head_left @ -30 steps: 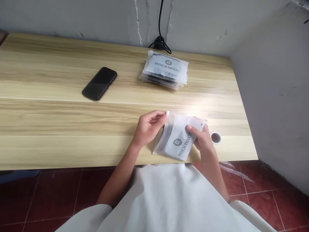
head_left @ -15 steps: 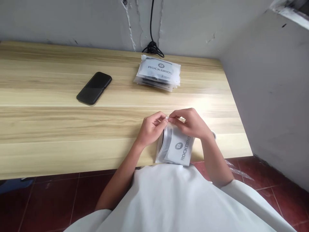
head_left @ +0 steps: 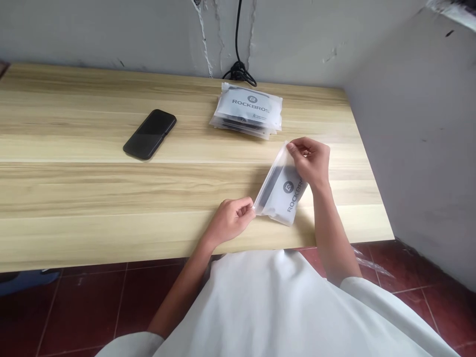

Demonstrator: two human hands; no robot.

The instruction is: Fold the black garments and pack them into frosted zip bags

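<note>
You have the frosted, rectangular plastic pouch with grey ROCKBROS lettering (head_left: 277, 201) on the near side of your landmark, the pile of similar white, translucent pouches (head_left: 253, 106), a little to the pile's right and clear of it. Both ends of its straight zip edge are in your grip: your right hand (head_left: 311, 161) is clamped on the corner nearer the pile, and your left hand (head_left: 232, 218) is pinched on the corner farther from it, where a small white piece, perhaps the slider, is too small to make out for certain. The step in hand looks like working that edge, so pull gently from both corners to hold it straight and taut; a slack or buckled film would likely let the track skip. Pinch on the track itself rather than on the soft body, and leave the dark contents well back from the edge so nothing gets caught. Whether the pouch's lower end rests on the pale, wood-grained worktop (head_left: 92, 198) is hard to tell; light support there should stop it twisting. The black, flat, rounded-corner phone (head_left: 149, 134) lies left of the pile, out of your way.
</note>
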